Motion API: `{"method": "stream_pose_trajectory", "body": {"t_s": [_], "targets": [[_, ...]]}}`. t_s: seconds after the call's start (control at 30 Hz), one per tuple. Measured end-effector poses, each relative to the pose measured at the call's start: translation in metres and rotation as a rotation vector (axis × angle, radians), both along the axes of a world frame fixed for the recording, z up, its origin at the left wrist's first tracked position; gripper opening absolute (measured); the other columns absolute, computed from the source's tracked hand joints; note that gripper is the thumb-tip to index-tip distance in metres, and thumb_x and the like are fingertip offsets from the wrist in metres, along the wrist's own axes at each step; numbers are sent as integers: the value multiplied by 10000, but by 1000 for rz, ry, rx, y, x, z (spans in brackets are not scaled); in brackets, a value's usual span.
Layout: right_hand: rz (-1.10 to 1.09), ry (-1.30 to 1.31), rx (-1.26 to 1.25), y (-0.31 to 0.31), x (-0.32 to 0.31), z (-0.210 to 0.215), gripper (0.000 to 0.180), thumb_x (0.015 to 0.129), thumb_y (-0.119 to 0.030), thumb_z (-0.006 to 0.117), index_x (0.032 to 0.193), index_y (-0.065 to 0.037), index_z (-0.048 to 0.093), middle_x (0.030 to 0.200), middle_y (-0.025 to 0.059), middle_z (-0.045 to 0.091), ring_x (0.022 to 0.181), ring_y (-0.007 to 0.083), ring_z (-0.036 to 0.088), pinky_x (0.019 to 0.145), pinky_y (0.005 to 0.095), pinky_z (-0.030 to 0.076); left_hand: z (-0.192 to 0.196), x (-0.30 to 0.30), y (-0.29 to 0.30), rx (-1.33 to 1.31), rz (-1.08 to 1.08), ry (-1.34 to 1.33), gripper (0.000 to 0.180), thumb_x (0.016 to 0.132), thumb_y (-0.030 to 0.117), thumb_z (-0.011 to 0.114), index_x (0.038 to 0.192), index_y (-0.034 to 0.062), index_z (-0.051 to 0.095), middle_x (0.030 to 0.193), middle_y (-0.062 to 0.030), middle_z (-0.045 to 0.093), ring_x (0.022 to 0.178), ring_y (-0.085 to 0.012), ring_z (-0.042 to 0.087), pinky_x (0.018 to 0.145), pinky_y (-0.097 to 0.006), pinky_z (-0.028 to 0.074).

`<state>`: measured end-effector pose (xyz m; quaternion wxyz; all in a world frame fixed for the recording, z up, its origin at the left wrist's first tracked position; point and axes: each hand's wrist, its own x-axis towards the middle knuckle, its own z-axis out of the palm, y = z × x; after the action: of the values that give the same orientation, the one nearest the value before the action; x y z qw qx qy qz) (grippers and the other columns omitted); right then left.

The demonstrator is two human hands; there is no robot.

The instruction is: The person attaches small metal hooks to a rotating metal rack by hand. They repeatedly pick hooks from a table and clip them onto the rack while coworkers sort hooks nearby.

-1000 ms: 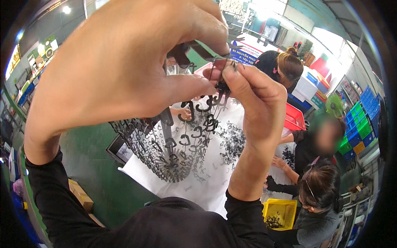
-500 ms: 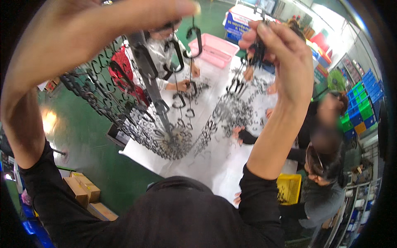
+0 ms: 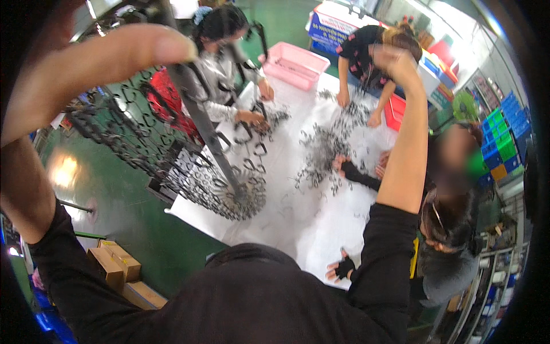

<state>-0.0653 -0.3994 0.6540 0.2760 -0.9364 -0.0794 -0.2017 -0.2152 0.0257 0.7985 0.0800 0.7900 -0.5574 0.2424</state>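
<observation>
Looking over the white table (image 3: 286, 229), you can judge that the work is perhaps midway, because hooks are found in both conditions. Many black hooks (image 3: 240, 213) hang already in rows around the grey pole (image 3: 215, 143), at the near left. A broad loose heap (image 3: 321, 157) lies at the middle of the table, and a small pile (image 3: 279, 116) lies toward the far left; these seem to be left to do. How many rows are complete, the view does not tell.

Counting from large to small, you have one table and four co-workers around it: one far left (image 3: 220, 71), one far right (image 3: 361, 54), and two on the right side, nearer to you. One pole slants at the left. At least two cartons (image 3: 123, 266) are on the near left floor. Trays are two, one pink tray (image 3: 286, 75) at the far edge and one red tray (image 3: 395, 109) at the right.

Your two hands are raised. Your left hand (image 3: 97, 74) stretches its thumb in front of the pole; its other fingers are not clear, so its opening and hold cannot be told. Your right hand (image 3: 395, 63) is blurred, and its opening and hold also cannot be told. Single hooks are too many to count.
</observation>
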Motion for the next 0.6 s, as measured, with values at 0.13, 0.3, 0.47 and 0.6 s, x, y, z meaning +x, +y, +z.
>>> {"method": "stream_pose_trajectory", "body": {"t_s": [0.13, 0.3, 0.47, 0.6], "targets": [[-325, 66, -521, 40, -39, -16, 356, 771, -136, 655, 1118, -58, 675, 1028, 137, 695, 870, 175, 669, 792, 302, 513, 6, 0, 5, 35, -9, -56, 614, 630, 148, 780, 1200, 10, 602, 1182, -183, 607, 1093, -332, 598, 931, -399, 472], [550, -148, 697, 153, -107, 20, 268, 899, -123, 612, 1122, 22, 648, 1005, 120, 696, 898, 133, 656, 830, 266, 508, 4, 4, 0, 52, -35, -124, 618, 640, 169, 779, 1208, 6, 599, 1188, -189, 605, 1098, -339, 596, 936, -403, 469], [719, -165, 896, 207, -147, 53, 196, 899, -87, 620, 1037, 43, 670, 898, 98, 701, 839, 129, 661, 746, 239, 511, -2, 2, -11, -36, -92, -39, 574, 621, 121, 782, 1163, 7, 631, 1168, -193, 616, 1078, -347, 607, 913, -406, 475], [636, -214, 819, 212, -151, 58, 164, 891, -76, 625, 969, 60, 674, 790, 68, 686, 677, 115, 643, 606, 221, 488, 4, -12, -10, 16, 6, -3, 533, 616, 87, 782, 1127, 10, 652, 1133, -190, 628, 1058, -355, 615, 894, -405, 485]]}}
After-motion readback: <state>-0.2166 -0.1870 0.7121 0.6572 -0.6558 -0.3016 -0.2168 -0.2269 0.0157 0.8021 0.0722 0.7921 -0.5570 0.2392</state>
